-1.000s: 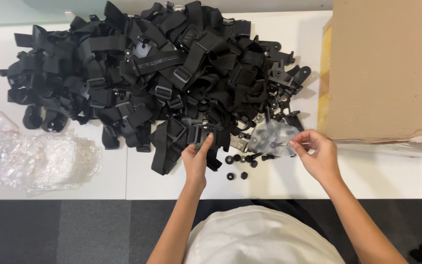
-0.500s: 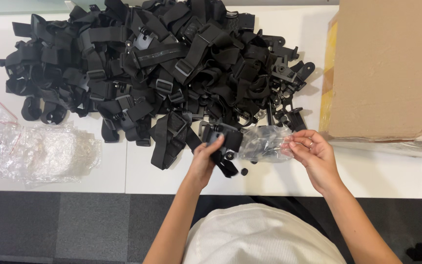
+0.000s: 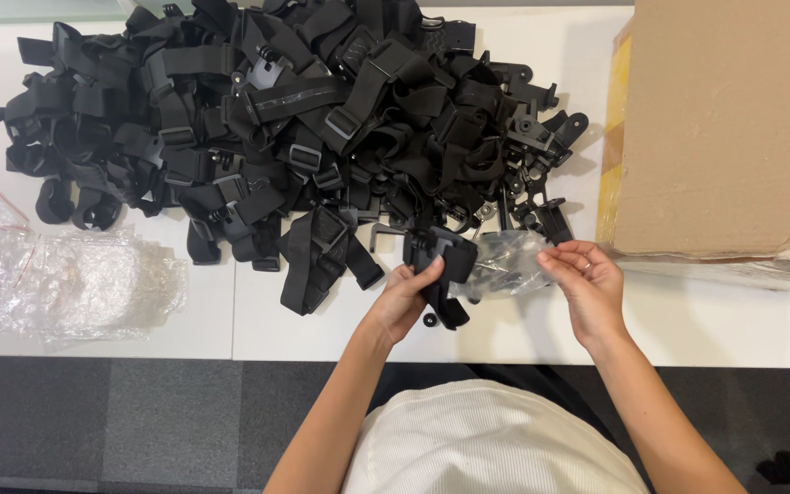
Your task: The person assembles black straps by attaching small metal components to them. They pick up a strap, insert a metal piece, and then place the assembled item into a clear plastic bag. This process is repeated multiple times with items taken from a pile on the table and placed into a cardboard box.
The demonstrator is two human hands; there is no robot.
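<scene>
Black strap mount (image 3: 443, 265) sat gripped in my left hand (image 3: 401, 302) at frame centre; my right hand (image 3: 585, 284) fingers pinched the clear plastic bag (image 3: 505, 263) beside it.

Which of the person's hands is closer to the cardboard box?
Right. The right hand pinches a clear plastic bag just left of the cardboard box; the left hand holds a black strap piece farther left.
</scene>
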